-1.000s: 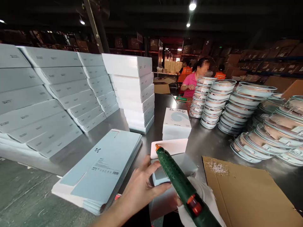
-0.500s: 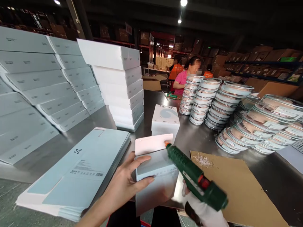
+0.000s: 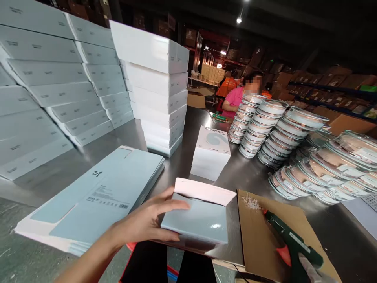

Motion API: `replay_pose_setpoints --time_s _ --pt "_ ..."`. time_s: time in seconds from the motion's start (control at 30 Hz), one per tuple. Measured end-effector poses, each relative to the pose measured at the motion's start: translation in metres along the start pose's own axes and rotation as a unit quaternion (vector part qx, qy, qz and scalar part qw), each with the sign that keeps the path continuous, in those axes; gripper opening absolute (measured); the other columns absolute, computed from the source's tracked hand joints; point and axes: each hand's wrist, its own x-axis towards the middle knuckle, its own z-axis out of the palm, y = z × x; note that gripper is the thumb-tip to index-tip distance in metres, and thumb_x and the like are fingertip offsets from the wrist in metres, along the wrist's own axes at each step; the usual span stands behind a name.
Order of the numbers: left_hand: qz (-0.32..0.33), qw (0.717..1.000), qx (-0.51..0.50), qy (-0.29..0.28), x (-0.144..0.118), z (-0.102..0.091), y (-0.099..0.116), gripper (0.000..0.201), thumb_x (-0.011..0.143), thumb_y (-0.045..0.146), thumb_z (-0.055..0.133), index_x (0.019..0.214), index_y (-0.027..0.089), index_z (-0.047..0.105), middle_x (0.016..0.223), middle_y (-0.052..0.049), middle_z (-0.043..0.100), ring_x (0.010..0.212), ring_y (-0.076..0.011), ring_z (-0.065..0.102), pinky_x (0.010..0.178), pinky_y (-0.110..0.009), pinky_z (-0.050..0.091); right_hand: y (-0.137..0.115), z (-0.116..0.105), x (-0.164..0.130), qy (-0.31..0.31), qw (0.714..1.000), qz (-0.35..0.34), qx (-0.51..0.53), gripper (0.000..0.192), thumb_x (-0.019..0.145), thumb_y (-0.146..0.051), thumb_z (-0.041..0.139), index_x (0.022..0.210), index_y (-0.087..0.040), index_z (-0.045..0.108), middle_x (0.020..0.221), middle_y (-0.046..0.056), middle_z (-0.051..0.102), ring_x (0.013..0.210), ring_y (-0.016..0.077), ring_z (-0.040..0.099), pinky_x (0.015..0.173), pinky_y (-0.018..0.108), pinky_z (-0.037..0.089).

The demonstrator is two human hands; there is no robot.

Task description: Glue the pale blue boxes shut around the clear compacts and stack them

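My left hand (image 3: 147, 220) grips a light blue carton (image 3: 196, 220) at its left side, thumb and fingers on the blue face and its near edge. The carton's pale pink flap (image 3: 203, 191) stands up along the far edge. Low on the right, my gloved right hand (image 3: 310, 269), mostly cut off by the frame, holds a dark green hot glue gun (image 3: 294, 237) with a red trigger. Its nozzle points at a little heap of whitish scraps (image 3: 251, 203) on a brown cardboard sheet (image 3: 262, 251).
Flattened blue cartons (image 3: 97, 196) lie in a pile on the left. Behind them rise white box stacks (image 3: 156, 90) and a wall of boxes (image 3: 53, 74). A short stack of white boxes (image 3: 210, 161) stands ahead. Clear round containers (image 3: 297, 129) fill the right; a person (image 3: 235, 98) sits beyond.
The glue gun has moved away from the carton's flap, right and down to over the cardboard. My left hand has tipped the carton, so its blue face shows more.
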Motion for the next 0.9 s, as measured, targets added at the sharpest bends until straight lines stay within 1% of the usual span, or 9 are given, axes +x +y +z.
replay_pose_setpoints --time_s 0.07,0.17,0.23,0.33,0.43,0.53,0.67,0.8,0.9 --pt "-0.004 1.0 -0.001 -0.004 -0.001 -0.001 -0.001 0.048 0.074 0.039 0.09 0.12 0.033 0.079 0.122 -0.009 0.071 0.109 -0.0297 0.072 0.096 -0.04 0.061 -0.017 0.01 -0.007 0.02 0.998 -0.032 -0.048 0.02 0.071 -0.06 0.075 0.076 -0.04 0.076 0.07 0.01 0.078 0.064 0.0323 0.078 0.053 0.039 0.06" --pt "-0.017 1.0 0.002 -0.006 -0.004 -0.001 -0.004 0.049 0.074 0.04 0.09 0.121 0.033 0.078 0.127 -0.01 0.069 0.117 -0.0321 0.069 0.098 -0.042 0.059 -0.063 0.071 -0.039 0.001 0.986 -0.169 -0.008 0.071 0.065 -0.052 0.087 0.131 -0.035 0.065 0.119 0.009 0.079 0.1 0.0317 0.078 0.087 0.041 0.063" --pt "-0.018 1.0 0.004 -0.006 -0.007 0.002 -0.008 0.049 0.075 0.039 0.09 0.122 0.033 0.077 0.13 -0.01 0.067 0.121 -0.0334 0.067 0.099 -0.042 0.059 -0.091 0.121 -0.061 -0.164 0.951 -0.258 0.053 0.106 0.068 -0.049 0.089 0.158 -0.038 0.033 0.15 0.011 0.061 0.124 0.0304 0.068 0.104 0.048 0.055" --pt "0.055 0.997 -0.022 0.04 -0.008 0.014 -0.017 0.044 0.081 0.043 0.087 0.122 0.032 0.074 0.137 -0.012 0.06 0.125 -0.0347 0.065 0.099 -0.044 0.058 -0.113 0.17 -0.078 -0.28 0.891 -0.347 0.081 0.098 0.076 -0.042 0.088 0.157 -0.039 0.034 0.141 0.01 0.068 0.121 0.0261 0.07 0.1 0.046 0.057" --pt "0.145 0.978 -0.071 0.133 -0.01 0.032 -0.026 0.053 0.091 0.051 0.074 0.136 0.039 0.048 0.145 -0.012 0.046 0.135 -0.0351 0.058 0.101 -0.049 0.057 -0.119 0.18 -0.083 -0.286 0.852 -0.436 0.039 0.076 0.079 -0.019 0.082 0.146 -0.036 0.051 0.122 0.006 0.075 0.117 0.0237 0.072 0.099 0.038 0.058" --pt "0.175 0.97 -0.08 0.151 -0.014 0.04 -0.028 0.056 0.099 0.04 0.066 0.142 0.049 0.031 0.134 -0.006 0.048 0.14 -0.0307 0.053 0.106 -0.051 0.053 -0.126 0.182 -0.089 -0.281 0.806 -0.521 -0.006 0.066 0.077 -0.003 0.066 0.133 -0.036 0.058 0.11 0.003 0.073 0.12 0.0238 0.069 0.096 0.036 0.059" --pt "0.173 0.982 0.011 0.075 -0.017 0.027 -0.016 0.033 0.096 0.018 0.069 0.124 0.037 0.068 0.121 -0.007 0.053 0.14 -0.0335 0.048 0.114 -0.05 0.047 -0.138 0.195 -0.094 -0.219 0.732 -0.639 -0.092 0.056 0.074 -0.005 0.063 0.124 -0.031 0.06 0.11 0.005 0.069 0.118 0.0272 0.064 0.1 0.045 0.057" --pt "0.193 0.979 0.056 0.04 -0.01 0.018 -0.007 0.03 0.092 0.011 0.072 0.116 0.029 0.075 0.14 -0.012 0.055 0.15 -0.0359 0.035 0.122 -0.057 0.035 -0.138 0.199 -0.087 -0.214 0.663 -0.704 -0.136 0.044 0.092 -0.01 0.06 0.132 -0.025 0.053 0.116 0.008 0.072 0.113 0.0229 0.067 0.102 0.046 0.054" --pt "0.162 0.984 -0.05 0.06 -0.007 0.019 -0.013 0.025 0.088 0.019 0.08 0.11 0.028 0.081 0.144 -0.013 0.061 0.147 -0.0384 0.044 0.117 -0.053 0.043 -0.125 0.195 -0.082 -0.188 0.679 -0.697 -0.136 0.036 0.098 -0.021 0.059 0.134 -0.023 0.053 0.128 0.011 0.068 0.129 0.0273 0.059 0.107 0.049 0.052"
